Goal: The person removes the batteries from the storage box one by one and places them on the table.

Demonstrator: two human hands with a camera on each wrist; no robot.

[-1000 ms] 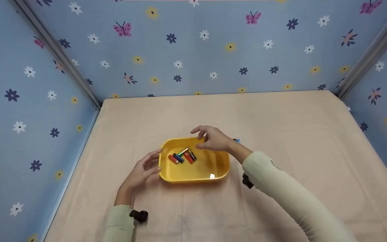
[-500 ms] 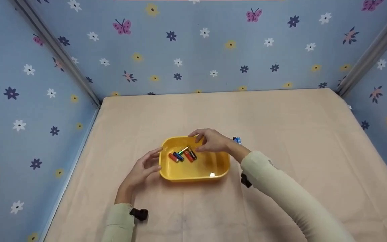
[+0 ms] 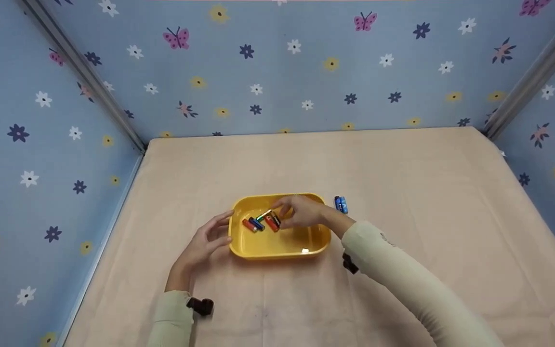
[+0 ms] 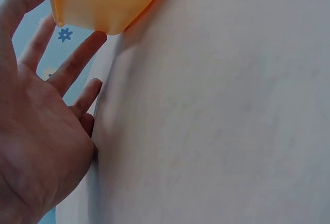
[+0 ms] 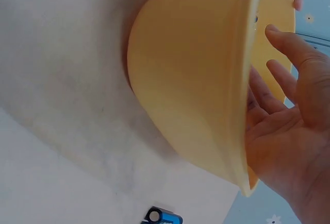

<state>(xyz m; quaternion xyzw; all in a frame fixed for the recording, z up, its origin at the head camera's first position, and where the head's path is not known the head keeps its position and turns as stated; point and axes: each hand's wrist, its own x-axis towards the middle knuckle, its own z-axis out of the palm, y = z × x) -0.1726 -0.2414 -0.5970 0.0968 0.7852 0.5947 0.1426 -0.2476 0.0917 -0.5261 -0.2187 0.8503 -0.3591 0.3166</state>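
Walls [image 3: 287, 72]: blue panels printed with flowers and butterflies stood at the back and on both sides, with grey posts [image 3: 85, 72] at the corners.
Tabletop [image 3: 431, 193]: a pale peach covering, lightly creased, lay across it.
Sleeves [image 3: 410, 277]: pale green ones ran down both forearms.
Yellow bin [image 3: 265, 246]: it stood upright near the middle of the tabletop, rounded at the corners and uncovered; five batteries [image 3: 271, 223] lay loose on its floor, left of centre.
Right hand [image 3: 302, 212]: it reached over the right rim into the bin, fingers and thumb parted; nothing showed in its grasp, and whether a fingertip touched a battery I could not tell.
Left hand [image 3: 204, 246]: its fingers were loosely spread, tips against the outside of the bin's left end, without wrapping round it.
Wrist cameras [image 3: 200, 306]: black, one on each arm.
Pair outside: a dark battery [image 3: 337, 204] and a light blue battery [image 3: 344, 205] lay side by side on the tabletop, just beyond the bin's far right corner.
Five inside: a red battery [image 3: 249, 225] and a blue battery [image 3: 257, 223] lay together at the left; a green-and-silver battery [image 3: 263, 215] slanted behind; another red battery sat beside a black battery [image 3: 276, 220], nearest the right fingertips.
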